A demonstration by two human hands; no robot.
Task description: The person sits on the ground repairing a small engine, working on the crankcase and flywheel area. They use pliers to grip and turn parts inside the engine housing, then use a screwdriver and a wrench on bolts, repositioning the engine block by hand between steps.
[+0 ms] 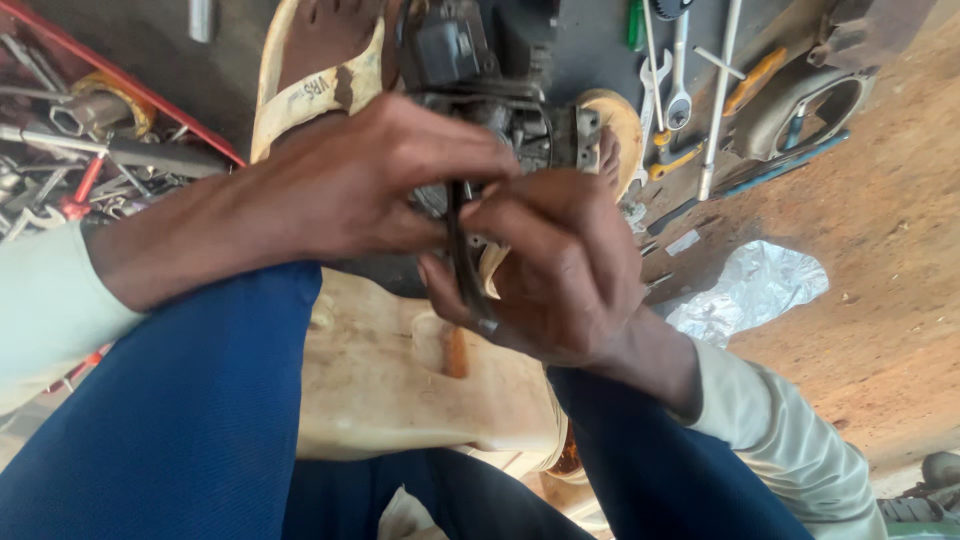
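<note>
Beside wrenches point(672, 75), plastic sheet point(752, 290); hands crowd engine part point(500, 110).

The engine part point(500, 120) looks like dull, greasy metal; the wrenches point(678, 70) are bright, smooth steel. The crumpled sheet point(750, 290) is shiny plastic; the floor point(880, 250) is rough, dusty earth.

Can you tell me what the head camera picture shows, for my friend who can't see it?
Two hands, the left hand and the right hand, hold a small dark engine part between the person's knees. Spanners lie on the dirt floor near crumpled plastic.
</note>
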